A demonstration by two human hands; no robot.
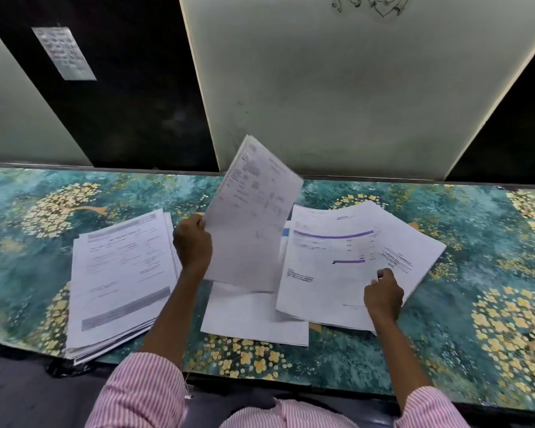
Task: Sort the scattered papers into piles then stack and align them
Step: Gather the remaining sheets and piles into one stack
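Observation:
My left hand [193,242] grips the left edge of a few printed sheets [250,217] and holds them tilted up above the table's middle. My right hand [383,296] rests with curled fingers on a loose, fanned pile of papers [331,273] at the right, whose top sheet bears purple bars. Whether it pinches a sheet I cannot tell. A thick stack of forms [121,279] lies at the left, its near corner overhanging the table's front edge. A plain white sheet [254,319] lies flat in the middle, partly under the right pile.
The table [491,273] is covered with a teal cloth patterned with yellow flowers. Behind it stand white and black wall panels [352,88]. A small notice [64,52] is stuck to the black panel at the upper left.

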